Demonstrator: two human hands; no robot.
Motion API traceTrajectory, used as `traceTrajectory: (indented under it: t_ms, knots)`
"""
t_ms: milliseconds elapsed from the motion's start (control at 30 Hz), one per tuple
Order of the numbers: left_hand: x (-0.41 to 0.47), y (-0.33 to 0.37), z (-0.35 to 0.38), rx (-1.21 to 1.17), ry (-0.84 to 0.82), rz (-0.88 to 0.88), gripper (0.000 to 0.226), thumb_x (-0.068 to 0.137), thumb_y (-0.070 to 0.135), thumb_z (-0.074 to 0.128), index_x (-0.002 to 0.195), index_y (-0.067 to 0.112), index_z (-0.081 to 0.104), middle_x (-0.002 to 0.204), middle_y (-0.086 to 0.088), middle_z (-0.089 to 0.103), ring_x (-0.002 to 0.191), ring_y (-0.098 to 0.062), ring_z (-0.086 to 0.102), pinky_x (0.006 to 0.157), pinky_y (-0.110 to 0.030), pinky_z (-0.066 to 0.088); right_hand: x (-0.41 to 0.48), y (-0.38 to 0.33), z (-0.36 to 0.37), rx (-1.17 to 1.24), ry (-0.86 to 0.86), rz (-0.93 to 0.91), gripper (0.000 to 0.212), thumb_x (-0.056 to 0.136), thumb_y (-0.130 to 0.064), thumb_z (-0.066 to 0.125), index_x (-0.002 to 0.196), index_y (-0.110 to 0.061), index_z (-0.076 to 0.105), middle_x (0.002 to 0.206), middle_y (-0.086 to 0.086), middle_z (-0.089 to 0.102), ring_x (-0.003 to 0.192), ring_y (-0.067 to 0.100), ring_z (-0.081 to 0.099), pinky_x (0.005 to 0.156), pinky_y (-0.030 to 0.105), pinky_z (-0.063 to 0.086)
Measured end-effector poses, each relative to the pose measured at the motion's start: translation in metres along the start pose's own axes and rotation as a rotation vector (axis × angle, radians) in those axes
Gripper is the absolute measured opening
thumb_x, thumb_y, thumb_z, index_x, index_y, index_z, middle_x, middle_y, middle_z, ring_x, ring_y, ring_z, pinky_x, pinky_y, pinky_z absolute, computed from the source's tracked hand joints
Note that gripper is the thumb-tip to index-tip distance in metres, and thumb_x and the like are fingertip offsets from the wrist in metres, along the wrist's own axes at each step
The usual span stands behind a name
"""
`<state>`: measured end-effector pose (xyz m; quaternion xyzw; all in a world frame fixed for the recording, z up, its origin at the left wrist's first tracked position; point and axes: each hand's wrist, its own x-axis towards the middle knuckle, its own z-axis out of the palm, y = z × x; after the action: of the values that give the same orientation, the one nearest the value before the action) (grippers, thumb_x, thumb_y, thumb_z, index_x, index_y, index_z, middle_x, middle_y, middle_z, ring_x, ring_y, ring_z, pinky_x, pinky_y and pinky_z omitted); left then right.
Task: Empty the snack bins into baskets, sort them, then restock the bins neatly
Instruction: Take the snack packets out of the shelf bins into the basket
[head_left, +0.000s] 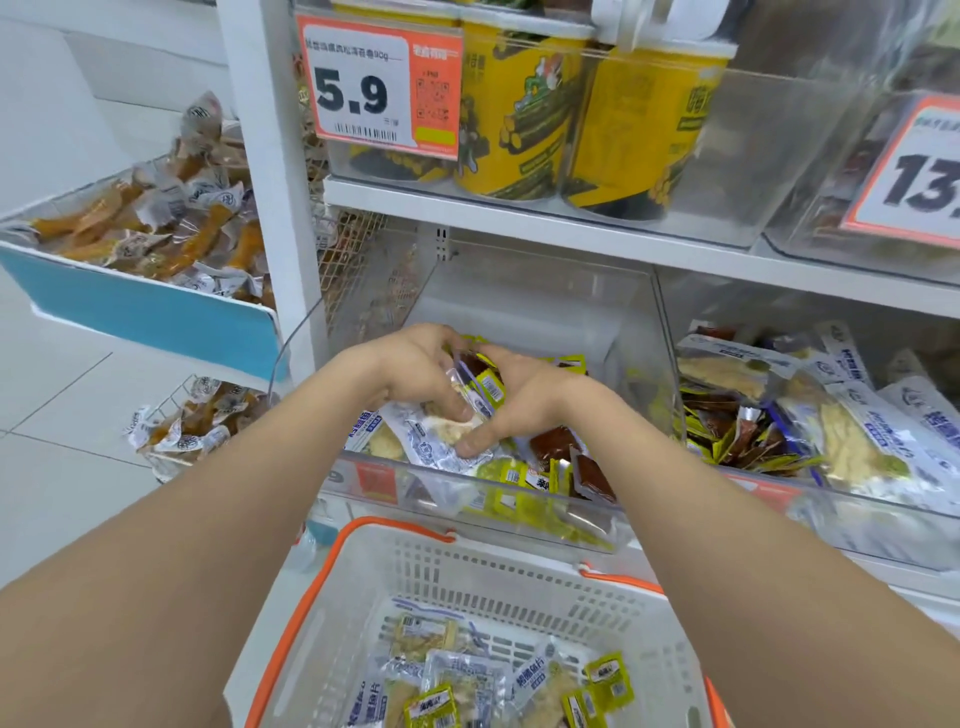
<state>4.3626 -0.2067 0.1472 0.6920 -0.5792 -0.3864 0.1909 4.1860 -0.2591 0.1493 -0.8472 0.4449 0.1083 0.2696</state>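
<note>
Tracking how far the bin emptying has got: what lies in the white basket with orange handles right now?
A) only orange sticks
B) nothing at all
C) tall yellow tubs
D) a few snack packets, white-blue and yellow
D: several snack packets, white-blue and yellow, lie on the floor of the basket, while the left hand and right hand grip a bundle in the clear bin.

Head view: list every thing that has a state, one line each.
left hand, grips a bundle of snack packets inside the middle bin
right hand, grips the same bundle
middle bin, partly full of mixed packets
basket, below the middle bin, a few packets on its bottom
right bin, heaped with mixed packets
yellow tubs, upright on the upper shelf
</note>
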Motion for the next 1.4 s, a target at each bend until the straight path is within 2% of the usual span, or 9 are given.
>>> traceTrajectory:
  t_ms: [133, 233, 333, 633, 833, 1000, 1100, 1267, 1400]
  knots:
    - [-0.012, 0.006, 0.004, -0.156, 0.054, 0.063, 0.081, 0.064, 0.008, 0.099, 0.132, 0.018, 0.057, 0.094, -0.003, 0.063, 0.070, -0.014, 0.062, 0.058, -0.024, 0.053, -0.012, 0.000, 0.002, 0.205, 0.133, -0.037, 0.115, 0.063, -0.036, 0.099, 0.158, -0.027, 0.036, 0.148, -0.006, 0.052, 0.134, 0.018, 0.053, 0.104, 0.027, 0.043]
    - [-0.023, 0.012, 0.002, -0.248, 0.103, 0.146, 0.076, 0.057, 0.013, 0.101, 0.123, 0.017, 0.062, 0.097, -0.012, 0.075, 0.082, -0.026, 0.071, 0.082, -0.045, 0.062, -0.022, 0.003, 0.002, 0.357, 0.218, -0.073, 0.066, 0.064, -0.023, 0.096, 0.123, -0.028, 0.068, 0.112, -0.006, 0.074, 0.103, 0.017, 0.070, 0.095, 0.035, 0.056]
    - [-0.038, 0.022, 0.000, -0.254, 0.218, 0.225, 0.067, 0.066, 0.014, 0.099, 0.122, 0.020, 0.063, 0.096, -0.003, 0.071, 0.075, -0.012, 0.064, 0.072, -0.031, 0.054, -0.037, 0.000, -0.002, 0.485, 0.297, -0.096, 0.036, 0.068, -0.012, 0.089, 0.099, -0.020, 0.073, 0.091, -0.002, 0.075, 0.083, 0.017, 0.071, 0.091, 0.047, 0.060]
    - [-0.118, 0.038, -0.006, -0.246, 0.081, 0.298, 0.040, 0.089, 0.005, 0.079, 0.123, 0.024, 0.070, 0.111, 0.001, 0.077, 0.101, -0.020, 0.076, 0.093, -0.037, 0.061, -0.147, -0.017, -0.001, 0.640, 0.487, -0.180, 0.030, 0.079, -0.019, 0.089, 0.103, -0.028, 0.075, 0.092, -0.011, 0.079, 0.084, 0.009, 0.075, 0.080, 0.034, 0.061]
    - [-0.168, 0.053, 0.003, -0.283, -0.105, 0.417, 0.019, 0.090, -0.002, 0.076, 0.098, 0.009, 0.063, 0.094, -0.008, 0.067, 0.076, -0.018, 0.060, 0.063, -0.027, 0.053, -0.219, -0.028, 0.017, 0.789, 0.148, -0.181, 0.029, 0.083, -0.003, 0.084, 0.105, -0.017, 0.073, 0.094, 0.009, 0.079, 0.077, 0.027, 0.077, 0.064, 0.042, 0.064]
    - [-0.190, 0.031, 0.051, 0.175, -0.380, 0.204, 0.026, 0.086, 0.021, 0.086, 0.105, 0.013, 0.071, 0.099, -0.007, 0.076, 0.085, -0.017, 0.070, 0.083, -0.042, 0.061, -0.227, -0.014, 0.058, 0.178, -0.111, -0.002, 0.027, 0.079, -0.010, 0.082, 0.094, -0.023, 0.065, 0.082, 0.006, 0.064, 0.061, 0.023, 0.069, 0.057, 0.038, 0.062]
    - [-0.206, 0.026, 0.078, 0.564, -0.423, 0.061, 0.036, 0.092, 0.036, 0.077, 0.123, 0.025, 0.065, 0.106, 0.011, 0.067, 0.086, -0.012, 0.062, 0.059, -0.015, 0.047, -0.228, -0.005, 0.097, -0.166, -0.186, 0.053, 0.031, 0.072, -0.024, 0.076, 0.101, -0.016, 0.067, 0.079, 0.005, 0.070, 0.060, 0.027, 0.072, 0.058, 0.040, 0.063]
    - [-0.199, 0.023, 0.068, 0.697, -0.138, 0.122, 0.016, 0.097, 0.029, 0.064, 0.107, 0.020, 0.072, 0.087, 0.013, 0.062, 0.098, -0.020, 0.066, 0.064, -0.023, 0.039, -0.218, 0.006, 0.117, -0.267, -0.204, 0.063, 0.067, 0.080, -0.027, 0.082, 0.139, -0.010, 0.055, 0.128, 0.011, 0.064, 0.094, 0.033, 0.076, 0.082, 0.046, 0.063]
    - [-0.176, 0.025, 0.046, 0.514, 0.300, 0.112, 0.020, 0.090, 0.035, 0.064, 0.079, 0.018, 0.064, 0.084, -0.003, 0.071, 0.089, -0.029, 0.066, 0.073, -0.034, 0.050, -0.213, -0.013, 0.080, 0.060, 0.257, -0.160, 0.030, 0.086, -0.007, 0.058, 0.102, -0.025, 0.076, 0.091, 0.003, 0.078, 0.086, 0.018, 0.074, 0.080, 0.031, 0.060]
